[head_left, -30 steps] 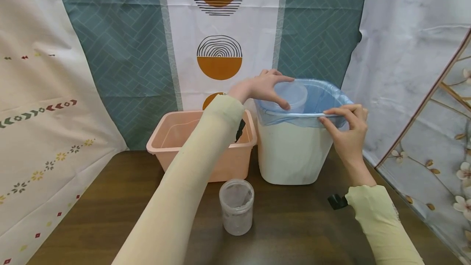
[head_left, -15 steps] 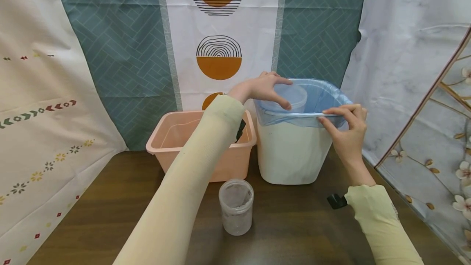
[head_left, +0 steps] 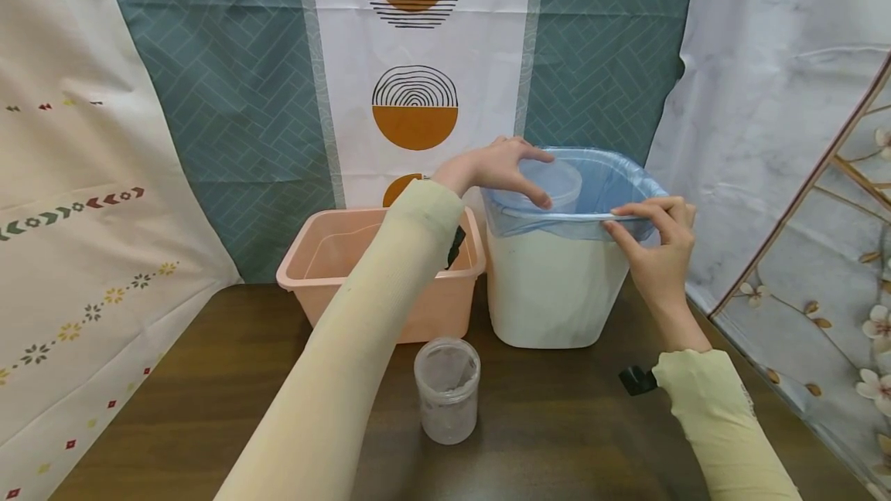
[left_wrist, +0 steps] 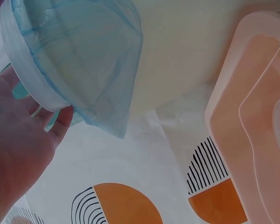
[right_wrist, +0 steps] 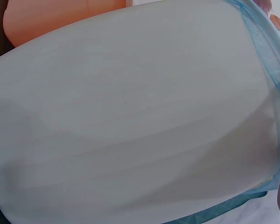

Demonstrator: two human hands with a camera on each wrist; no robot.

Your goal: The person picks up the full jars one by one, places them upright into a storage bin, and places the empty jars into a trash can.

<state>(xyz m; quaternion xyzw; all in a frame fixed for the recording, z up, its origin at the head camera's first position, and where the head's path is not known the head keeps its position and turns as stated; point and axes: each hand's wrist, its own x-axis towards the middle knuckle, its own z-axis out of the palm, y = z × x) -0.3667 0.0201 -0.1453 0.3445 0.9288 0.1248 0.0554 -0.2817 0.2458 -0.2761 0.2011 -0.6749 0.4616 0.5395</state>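
A white trash bin (head_left: 553,292) lined with a blue trash bag (head_left: 609,176) stands on the table. My left hand (head_left: 496,165) is over the bin's left side, thumb and fingers spread round a translucent round plastic container (head_left: 560,182) at the bin's mouth. In the left wrist view, that hand (left_wrist: 21,144) has its fingers behind a pale rim beside the bag (left_wrist: 93,60). At the front right rim my right hand (head_left: 661,242) pinches the bag's folded edge between thumb and fingers. Mostly the bin's side (right_wrist: 130,107) fills the right wrist view.
A clear plastic jar (head_left: 448,412) stands upright on the dark wooden table (head_left: 550,424), in front of the bin. Left of the bin is a pink plastic basin (head_left: 327,284), partly hidden by my left arm. Patterned cloths (head_left: 592,45) hang behind and at both sides.
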